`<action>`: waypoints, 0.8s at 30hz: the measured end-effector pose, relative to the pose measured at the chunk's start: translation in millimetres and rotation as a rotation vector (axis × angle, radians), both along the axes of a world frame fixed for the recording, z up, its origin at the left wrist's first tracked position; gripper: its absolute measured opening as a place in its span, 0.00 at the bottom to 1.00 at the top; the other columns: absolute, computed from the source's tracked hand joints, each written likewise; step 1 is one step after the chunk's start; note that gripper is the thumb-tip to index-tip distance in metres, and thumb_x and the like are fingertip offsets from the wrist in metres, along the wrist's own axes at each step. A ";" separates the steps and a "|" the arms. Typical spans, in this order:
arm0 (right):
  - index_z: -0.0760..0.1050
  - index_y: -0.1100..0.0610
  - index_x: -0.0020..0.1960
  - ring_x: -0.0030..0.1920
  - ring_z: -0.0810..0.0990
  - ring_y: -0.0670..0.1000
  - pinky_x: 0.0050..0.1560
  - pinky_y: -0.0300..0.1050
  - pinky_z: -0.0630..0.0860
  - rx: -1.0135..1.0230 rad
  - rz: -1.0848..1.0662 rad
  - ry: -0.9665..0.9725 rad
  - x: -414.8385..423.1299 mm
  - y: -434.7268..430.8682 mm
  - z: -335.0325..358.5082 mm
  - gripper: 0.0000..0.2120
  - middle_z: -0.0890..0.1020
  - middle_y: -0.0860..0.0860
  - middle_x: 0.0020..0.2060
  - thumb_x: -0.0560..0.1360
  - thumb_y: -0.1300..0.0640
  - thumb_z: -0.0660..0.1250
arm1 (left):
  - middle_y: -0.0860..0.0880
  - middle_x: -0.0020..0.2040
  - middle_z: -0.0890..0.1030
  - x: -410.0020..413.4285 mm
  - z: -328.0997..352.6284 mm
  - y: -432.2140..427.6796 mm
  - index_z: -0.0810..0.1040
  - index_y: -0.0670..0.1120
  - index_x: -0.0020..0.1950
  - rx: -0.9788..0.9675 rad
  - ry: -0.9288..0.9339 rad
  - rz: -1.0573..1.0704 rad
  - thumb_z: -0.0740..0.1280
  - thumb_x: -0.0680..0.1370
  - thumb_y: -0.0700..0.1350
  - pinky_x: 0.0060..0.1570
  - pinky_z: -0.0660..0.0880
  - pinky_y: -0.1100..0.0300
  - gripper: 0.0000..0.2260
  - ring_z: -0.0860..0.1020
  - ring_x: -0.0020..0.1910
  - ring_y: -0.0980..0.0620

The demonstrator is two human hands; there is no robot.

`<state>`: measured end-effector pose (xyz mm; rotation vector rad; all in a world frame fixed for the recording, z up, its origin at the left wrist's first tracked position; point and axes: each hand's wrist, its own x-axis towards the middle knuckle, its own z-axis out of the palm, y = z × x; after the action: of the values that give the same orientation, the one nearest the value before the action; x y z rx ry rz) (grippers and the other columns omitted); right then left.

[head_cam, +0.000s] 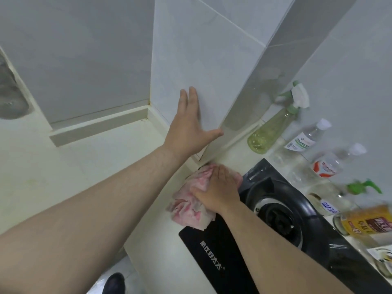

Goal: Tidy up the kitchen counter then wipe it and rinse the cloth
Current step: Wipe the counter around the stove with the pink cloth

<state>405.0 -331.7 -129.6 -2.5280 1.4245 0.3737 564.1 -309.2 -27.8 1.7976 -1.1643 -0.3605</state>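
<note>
Cloth [186, 200] status, as I read it from my remote station, nearest item first.

1. Floor: a dark shoe [114, 283] shows at the lower edge, beside the pale table [63, 166].
2. Stove [275, 219]: a black glass top with one burner, set on the table at right. White lettering runs along its front strip.
3. The cloth is pink and white and lies bunched on the table at the stove's far left corner. Its near edge overlaps the black glass.
4. Right hand [218, 192]: palm down on top of the cloth, fingers laid forward over it, thumb out to the left. It presses the cloth and I see no pinch or closed grasp.
5. Left hand [191, 130]: fully spread, fingers straight, flat against the white tiled wall [201, 60] above the cloth. It holds nothing.
6. Back row, right of the stove along the wall: a green spray bottle [269, 130] farthest back, then two clear bottles [305, 136] with white caps, then a yellow-labelled bottle [364, 221], which is blurred.
</note>
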 end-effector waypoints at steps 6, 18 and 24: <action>0.38 0.63 0.79 0.79 0.42 0.57 0.76 0.52 0.38 0.026 0.032 -0.048 11.3 50.3 2.2 0.55 0.43 0.60 0.79 0.70 0.26 0.53 | 0.48 0.80 0.42 -1.5 -0.5 0.3 0.40 0.47 0.79 -0.009 0.018 -0.003 0.75 0.68 0.59 0.68 0.49 0.65 0.55 0.46 0.78 0.52; 0.36 0.62 0.79 0.79 0.36 0.54 0.76 0.49 0.33 0.100 0.209 -0.083 29.8 127.1 4.8 0.54 0.38 0.58 0.79 0.71 0.28 0.55 | 0.54 0.80 0.50 9.4 23.0 61.9 0.47 0.49 0.80 0.120 0.057 -0.135 0.68 0.76 0.57 0.71 0.47 0.66 0.41 0.49 0.77 0.58; 0.35 0.62 0.79 0.79 0.37 0.55 0.78 0.52 0.37 0.108 0.253 -0.049 38.9 122.8 -0.5 0.52 0.38 0.58 0.79 0.72 0.27 0.49 | 0.58 0.72 0.69 20.3 9.9 190.9 0.66 0.54 0.74 -0.009 0.320 0.209 0.64 0.77 0.59 0.66 0.67 0.58 0.26 0.70 0.68 0.55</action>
<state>443.9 -208.9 -130.1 -2.6135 1.0392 0.4148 584.4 -118.3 -17.9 1.7569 -0.7475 -0.4974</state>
